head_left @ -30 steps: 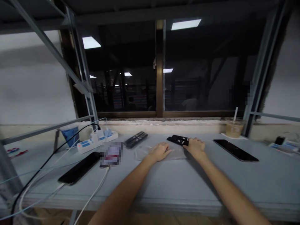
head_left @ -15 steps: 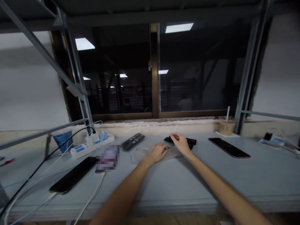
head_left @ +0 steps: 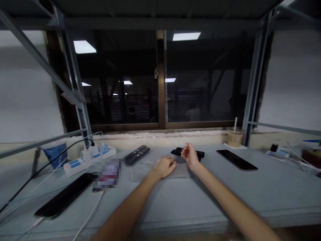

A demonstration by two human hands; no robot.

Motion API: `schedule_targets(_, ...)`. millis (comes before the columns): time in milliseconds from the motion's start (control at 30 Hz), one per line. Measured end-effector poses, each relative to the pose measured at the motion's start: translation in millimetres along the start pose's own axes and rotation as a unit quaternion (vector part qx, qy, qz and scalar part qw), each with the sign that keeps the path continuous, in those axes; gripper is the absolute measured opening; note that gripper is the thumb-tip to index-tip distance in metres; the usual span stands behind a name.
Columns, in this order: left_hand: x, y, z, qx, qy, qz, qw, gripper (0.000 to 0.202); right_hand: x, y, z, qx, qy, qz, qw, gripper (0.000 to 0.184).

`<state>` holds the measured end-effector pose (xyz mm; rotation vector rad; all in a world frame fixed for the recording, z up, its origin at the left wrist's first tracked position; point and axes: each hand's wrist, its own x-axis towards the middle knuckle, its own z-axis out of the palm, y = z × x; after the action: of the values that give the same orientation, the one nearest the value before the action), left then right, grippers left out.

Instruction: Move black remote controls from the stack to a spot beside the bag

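Observation:
My left hand [head_left: 164, 166] lies palm down on a thin clear plastic bag [head_left: 182, 170], fingers stretched over it and pressing it to the table. My right hand [head_left: 190, 156] is held just above the bag's right end, thumb up and fingers loosely bent, with nothing visible in them. Black remote controls [head_left: 200, 154] lie right behind that hand, which partly hides them. To the left of the bag, more black remote controls [head_left: 137, 155] lie side by side, seemingly wrapped in clear plastic.
A black phone [head_left: 237, 160] lies at right, near a drink cup with a straw [head_left: 235, 138]. On the left are a white power strip [head_left: 75, 166], a charging phone [head_left: 65, 195], a blurred-out phone [head_left: 107, 175], loose cables and a blue cup [head_left: 54, 155]. Metal posts [head_left: 257, 77] frame the table.
My right hand has turned thumb up and drawn its fingers in, off the bag's right part, which now lies flatter. My left hand stays on the bag. The view has shifted slightly right.

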<state>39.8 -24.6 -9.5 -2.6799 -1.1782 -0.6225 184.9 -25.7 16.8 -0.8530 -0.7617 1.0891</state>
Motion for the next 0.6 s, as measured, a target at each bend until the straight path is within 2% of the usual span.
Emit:
schedule_targets(167,1,-2,-0.5,0.04,0.001,-0.056,0.998,0.035,3,1,-3,0.067,-0.032,0.013,0.997,0.035)
schedule_targets(267,3,-6,-3.9,0.071,0.05,-0.111,0.99,0.034,3,-3,-6,0.102,-0.053,0.022,0.993,0.04)
schedule_targets(400,2,-19,-11.8,0.117,0.107,-0.206,0.966,0.028,2,-8,-8,0.117,-0.08,0.017,0.99,0.046)
schedule_targets(500,-2,-30,-15.8,0.137,0.109,-0.263,0.949,0.027,-1,-10,-8,0.126,-0.089,0.012,0.988,0.047)
schedule_targets(600,-5,-37,-17.2,0.147,0.087,-0.289,0.942,0.03,-3,-11,-6,0.132,-0.099,0.027,0.986,0.046)
